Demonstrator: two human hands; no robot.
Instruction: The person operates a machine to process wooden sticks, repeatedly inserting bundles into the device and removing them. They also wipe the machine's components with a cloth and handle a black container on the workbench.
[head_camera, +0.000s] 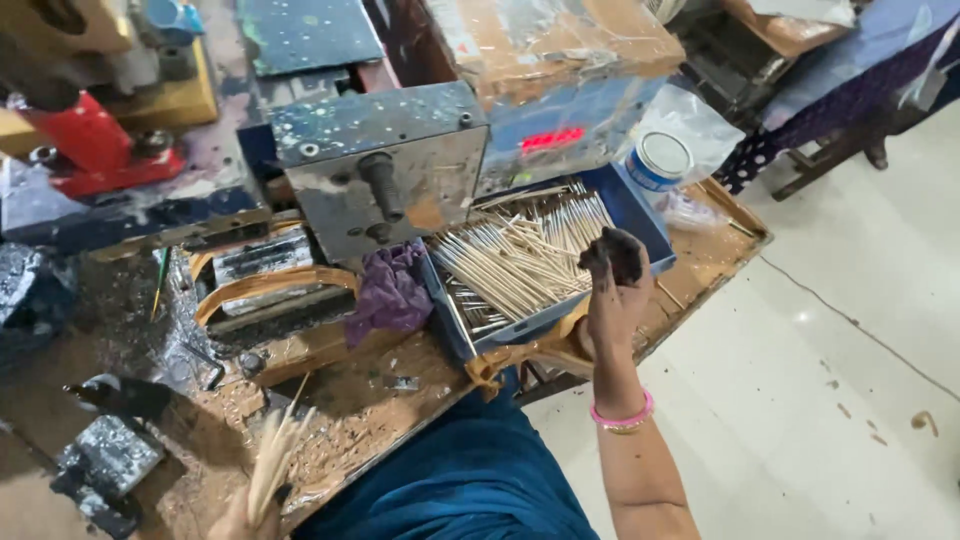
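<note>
Nearest, at the bottom edge, your left hand (243, 520) is gripping a small bundle of thin sticks (272, 462), fanned upward and slightly right over the messy worktable (330, 420); only the top of that hand is showing, so how tightly the fingers are closing cannot be told. Judged from this, you are best keeping the bundle loose enough that single sticks can be drawn off, with the tips held even.

Farther and to the right, your right hand (612, 290), a pink bangle (622, 414) on its wrist, is raised and clenched around a dark lump (612, 256) of soft-looking paste. The lump is sitting at the fingertips, just over the near right corner of the blue tray (640, 215). Squeezing it evenly would probably be keeping it from crumbling onto the table.

The two hands are well apart: sticks near left, lump at centre right. Between them a purple rag (390, 292) is lying against the tray's left side.

Inside the tray, a heap of bare sticks (520, 255) is lying crosswise, touching the walls. Beyond it a paint-flecked metal block (380, 165) is standing, and a white-lidded tin (656, 160) is resting at the far right.
</note>
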